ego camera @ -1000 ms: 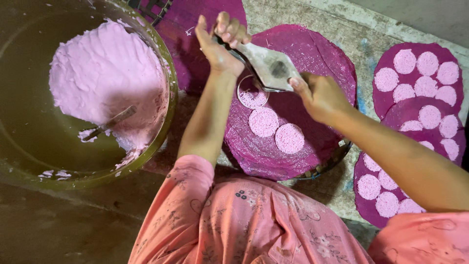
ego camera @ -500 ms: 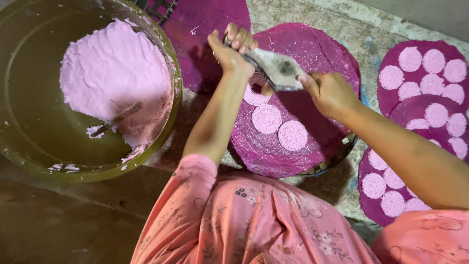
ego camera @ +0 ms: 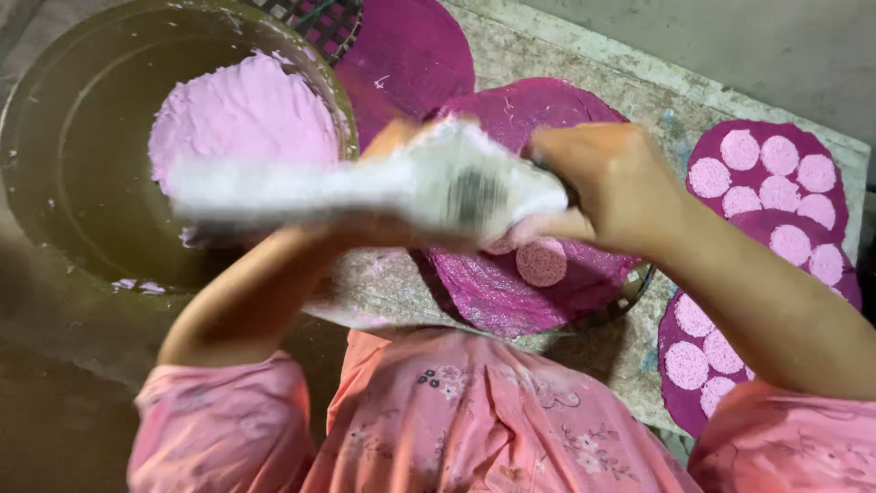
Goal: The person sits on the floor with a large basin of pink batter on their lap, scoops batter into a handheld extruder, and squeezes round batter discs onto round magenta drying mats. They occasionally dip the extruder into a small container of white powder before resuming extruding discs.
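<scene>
My right hand (ego camera: 611,187) grips the handle end of a white-smeared metal scoop (ego camera: 438,183). The scoop is blurred by motion and stretches left, close to the camera, over the rim of a large bowl (ego camera: 55,91) holding pink batter (ego camera: 242,114). My left hand (ego camera: 394,139) is mostly hidden behind the scoop; only its forearm shows clearly. Below the hands lies a round magenta cloth tray (ego camera: 547,100) with a pale pink disc (ego camera: 541,263) on it.
Two more magenta trays (ego camera: 771,173) (ego camera: 703,356) with several pink discs lie at the right on the rough stone floor (ego camera: 630,55). Another magenta cloth (ego camera: 411,46) and a woven basket (ego camera: 319,18) sit at the top. My pink patterned clothing fills the bottom.
The scoop has lifted off the tray and swung left toward the bowl, close to the camera. My left hand has left the tray and is now behind the scoop.
</scene>
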A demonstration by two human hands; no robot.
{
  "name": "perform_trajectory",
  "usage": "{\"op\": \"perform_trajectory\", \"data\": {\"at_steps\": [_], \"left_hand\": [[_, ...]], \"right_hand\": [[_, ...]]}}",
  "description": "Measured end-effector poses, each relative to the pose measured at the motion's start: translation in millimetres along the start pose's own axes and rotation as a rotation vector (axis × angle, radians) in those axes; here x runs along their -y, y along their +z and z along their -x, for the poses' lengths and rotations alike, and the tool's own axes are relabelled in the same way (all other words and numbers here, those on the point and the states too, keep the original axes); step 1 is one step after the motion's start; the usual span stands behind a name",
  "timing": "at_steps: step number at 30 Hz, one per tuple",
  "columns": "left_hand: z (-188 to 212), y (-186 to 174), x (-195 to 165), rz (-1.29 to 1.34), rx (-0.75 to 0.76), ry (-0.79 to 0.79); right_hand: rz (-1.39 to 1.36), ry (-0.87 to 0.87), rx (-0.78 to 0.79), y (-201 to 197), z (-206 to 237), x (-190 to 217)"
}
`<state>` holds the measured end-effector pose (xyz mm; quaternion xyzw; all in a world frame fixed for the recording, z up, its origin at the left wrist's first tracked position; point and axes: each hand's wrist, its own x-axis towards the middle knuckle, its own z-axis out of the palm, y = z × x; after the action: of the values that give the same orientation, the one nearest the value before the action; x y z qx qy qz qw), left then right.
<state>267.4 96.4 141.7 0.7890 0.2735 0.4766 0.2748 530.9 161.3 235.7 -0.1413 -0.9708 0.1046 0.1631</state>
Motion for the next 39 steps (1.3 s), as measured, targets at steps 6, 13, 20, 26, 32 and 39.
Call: {"op": "perform_trajectory", "data": {"at_steps": [6,13,20,26,32,39], "left_hand": [[51.7,-9.7,-88.1,-0.039,0.407,-0.104],[132.6,-55.9,-110.2,-0.040,0.452,-0.361],[258.0,-152.8,-52.7,0.658,-0.117,-0.750],[282.7,-124.5,-18.9,1.248,-0.308,-0.641],[308.3,-142.1,-4.5,0.826,-0.679,-0.827],[314.8,-145.7,-3.9,0.753,-0.533,-0.764]], "right_hand": [[-0.008,-0.693,0.080,-10.7,-59.1,40.3],[-0.872,-0.128,0.618,49.1,-45.8,100.3],[-0.141,-0.499,0.089,42.8,-95.7,75.9],[0.645,-0.814,-0.143,51.0,-203.4,70.9],[0.173,-0.367,-0.121,173.0,-219.7,82.2],[-1.543,0.479,-0.008,266.4,-239.6,64.1]]}}
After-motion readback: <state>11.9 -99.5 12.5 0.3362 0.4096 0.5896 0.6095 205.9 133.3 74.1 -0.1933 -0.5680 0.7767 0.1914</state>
